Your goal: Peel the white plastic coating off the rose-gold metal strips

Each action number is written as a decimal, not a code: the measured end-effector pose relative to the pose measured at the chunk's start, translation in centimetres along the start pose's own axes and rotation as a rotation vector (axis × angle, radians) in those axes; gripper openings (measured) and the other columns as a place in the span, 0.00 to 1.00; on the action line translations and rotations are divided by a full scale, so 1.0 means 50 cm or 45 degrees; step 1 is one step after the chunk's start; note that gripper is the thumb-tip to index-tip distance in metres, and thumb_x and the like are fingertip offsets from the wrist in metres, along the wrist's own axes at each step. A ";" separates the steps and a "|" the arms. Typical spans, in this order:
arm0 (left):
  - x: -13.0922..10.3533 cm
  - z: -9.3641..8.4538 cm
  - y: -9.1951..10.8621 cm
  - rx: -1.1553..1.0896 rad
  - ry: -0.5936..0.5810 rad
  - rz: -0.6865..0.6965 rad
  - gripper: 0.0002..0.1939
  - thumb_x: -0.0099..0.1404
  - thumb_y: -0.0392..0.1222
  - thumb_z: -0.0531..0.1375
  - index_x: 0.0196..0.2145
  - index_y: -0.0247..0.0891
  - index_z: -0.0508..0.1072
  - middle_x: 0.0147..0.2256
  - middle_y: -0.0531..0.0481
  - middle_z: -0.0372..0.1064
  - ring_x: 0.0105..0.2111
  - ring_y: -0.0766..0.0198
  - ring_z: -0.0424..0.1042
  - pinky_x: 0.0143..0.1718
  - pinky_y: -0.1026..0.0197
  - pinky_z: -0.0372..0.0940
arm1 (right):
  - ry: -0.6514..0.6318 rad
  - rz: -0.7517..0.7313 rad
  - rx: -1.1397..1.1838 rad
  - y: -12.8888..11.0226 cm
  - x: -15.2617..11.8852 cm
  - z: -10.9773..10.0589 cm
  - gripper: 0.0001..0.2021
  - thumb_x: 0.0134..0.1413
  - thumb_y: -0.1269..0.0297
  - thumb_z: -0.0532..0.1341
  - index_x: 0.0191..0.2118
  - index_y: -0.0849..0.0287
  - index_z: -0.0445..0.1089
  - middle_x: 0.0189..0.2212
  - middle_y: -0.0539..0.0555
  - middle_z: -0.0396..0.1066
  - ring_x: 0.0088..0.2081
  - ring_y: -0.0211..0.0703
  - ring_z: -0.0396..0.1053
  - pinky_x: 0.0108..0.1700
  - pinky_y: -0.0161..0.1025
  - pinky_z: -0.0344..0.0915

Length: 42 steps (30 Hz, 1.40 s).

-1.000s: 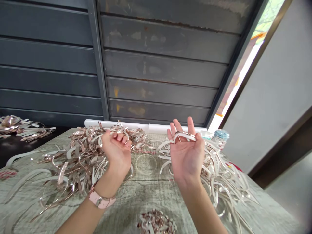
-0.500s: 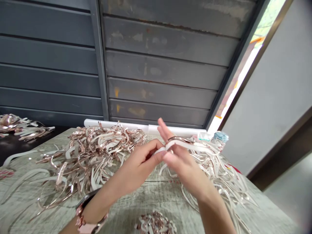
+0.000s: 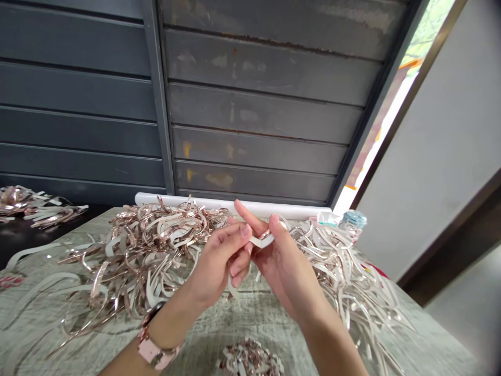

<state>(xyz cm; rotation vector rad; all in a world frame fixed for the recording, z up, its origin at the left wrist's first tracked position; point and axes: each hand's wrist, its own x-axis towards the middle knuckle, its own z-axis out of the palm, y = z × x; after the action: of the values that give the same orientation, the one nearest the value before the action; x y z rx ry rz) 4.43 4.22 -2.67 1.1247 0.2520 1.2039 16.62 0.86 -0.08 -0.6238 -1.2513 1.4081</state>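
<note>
Between both pinching hands [image 3: 250,256] bends a strip [image 3: 263,241] (white, glossy rose-gold behind).

The bottom edge cuts off the small shredded pile [image 3: 251,359], and the hands [image 3: 287,269] partly hide the white strip [image 3: 263,242].

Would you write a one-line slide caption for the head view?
Left hand and right hand hold a white strip between a rose-gold heap and a paler heap of strips.
</note>
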 end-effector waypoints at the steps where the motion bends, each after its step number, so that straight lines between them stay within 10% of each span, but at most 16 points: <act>1: 0.000 0.001 0.000 -0.038 0.004 0.003 0.20 0.64 0.53 0.66 0.22 0.38 0.70 0.10 0.61 0.52 0.08 0.75 0.51 0.12 0.70 0.47 | -0.010 0.006 0.035 -0.001 0.000 0.002 0.29 0.69 0.42 0.47 0.63 0.53 0.69 0.27 0.52 0.79 0.58 0.52 0.71 0.69 0.57 0.52; 8: -0.004 0.010 -0.004 -0.231 0.064 0.010 0.19 0.65 0.50 0.66 0.23 0.37 0.68 0.12 0.62 0.52 0.09 0.76 0.56 0.12 0.73 0.51 | -0.077 0.040 0.205 -0.017 -0.008 0.009 0.28 0.72 0.45 0.43 0.62 0.51 0.70 0.31 0.51 0.79 0.30 0.45 0.74 0.57 0.53 0.65; 17: 0.000 0.016 0.010 -0.568 0.153 -0.074 0.17 0.64 0.43 0.66 0.22 0.36 0.65 0.11 0.64 0.49 0.07 0.79 0.48 0.09 0.74 0.50 | -0.064 0.012 0.399 -0.027 -0.011 0.011 0.27 0.72 0.46 0.46 0.59 0.54 0.73 0.56 0.53 0.76 0.65 0.49 0.63 0.70 0.50 0.48; 32: 0.003 0.013 -0.006 -1.262 0.366 -0.072 0.19 0.76 0.32 0.47 0.24 0.38 0.58 0.15 0.62 0.50 0.11 0.79 0.57 0.14 0.74 0.51 | 0.239 -0.167 0.677 -0.004 0.009 -0.001 0.20 0.71 0.51 0.48 0.50 0.45 0.77 0.48 0.55 0.81 0.58 0.45 0.73 0.70 0.52 0.53; 38: 0.036 -0.019 0.005 -0.770 0.486 -0.100 0.14 0.71 0.45 0.54 0.28 0.38 0.67 0.25 0.52 0.67 0.23 0.66 0.69 0.27 0.62 0.65 | 0.326 -0.285 0.572 -0.030 0.011 -0.018 0.21 0.71 0.52 0.48 0.44 0.43 0.80 0.46 0.54 0.82 0.57 0.45 0.74 0.70 0.53 0.52; 42: 0.037 -0.041 0.023 0.122 0.683 0.470 0.15 0.66 0.54 0.58 0.33 0.40 0.74 0.40 0.45 0.72 0.44 0.55 0.70 0.44 0.57 0.64 | 0.411 -0.455 0.386 -0.050 -0.001 -0.017 0.24 0.70 0.48 0.49 0.40 0.50 0.82 0.48 0.56 0.81 0.61 0.49 0.70 0.69 0.52 0.54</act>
<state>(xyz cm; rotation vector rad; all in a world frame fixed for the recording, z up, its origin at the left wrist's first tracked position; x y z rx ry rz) 3.09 6.82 -2.02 0.9335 0.5300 1.8346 18.31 0.68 1.93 -0.3757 -0.8233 1.1154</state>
